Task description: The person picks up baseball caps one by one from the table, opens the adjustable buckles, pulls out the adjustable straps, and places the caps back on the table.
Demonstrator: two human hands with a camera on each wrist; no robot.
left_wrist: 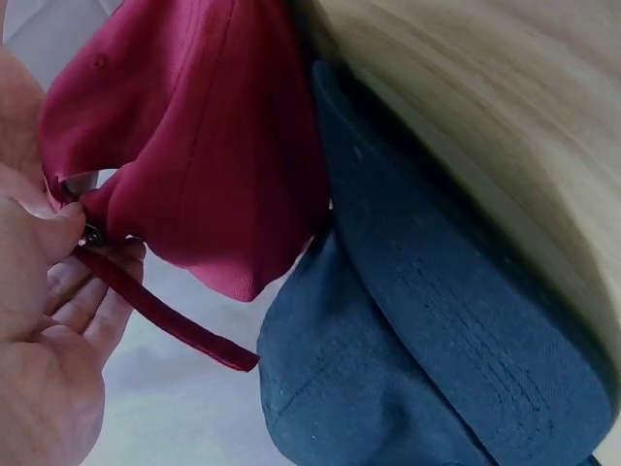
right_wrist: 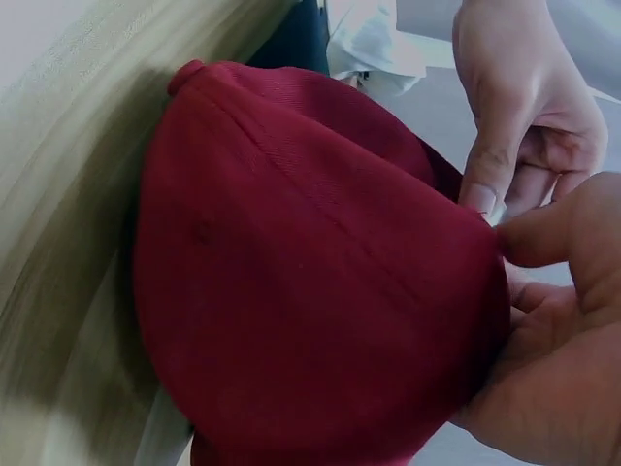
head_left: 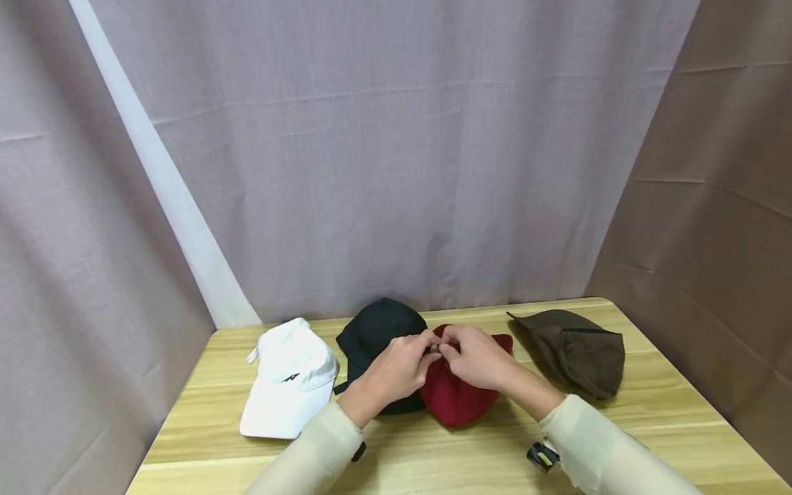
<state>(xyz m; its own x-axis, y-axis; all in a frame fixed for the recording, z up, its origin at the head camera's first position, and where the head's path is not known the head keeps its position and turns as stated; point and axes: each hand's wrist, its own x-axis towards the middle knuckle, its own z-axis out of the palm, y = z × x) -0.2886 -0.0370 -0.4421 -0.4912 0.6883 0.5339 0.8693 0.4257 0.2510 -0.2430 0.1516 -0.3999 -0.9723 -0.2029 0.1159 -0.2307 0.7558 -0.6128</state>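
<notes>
A red baseball cap [head_left: 458,399] sits on the table between my two hands, its back strap [left_wrist: 175,320] hanging loose past a small dark buckle [left_wrist: 92,234]. My left hand [head_left: 399,364] pinches the strap at the buckle between thumb and fingers. Close against it, my right hand [head_left: 476,357] pinches the cap's rear edge by the strap opening. In the right wrist view the red crown [right_wrist: 301,262] hides part of the right fingers. Touching the red cap on its left is a black cap [head_left: 380,330], which looks dark blue in the left wrist view.
A white cap [head_left: 293,378] with a small dark mark lies on the left of the wooden table [head_left: 445,460]. A dark brown cap [head_left: 588,350] lies at the right. Grey curtains [head_left: 396,172] stand behind and at both sides of the table.
</notes>
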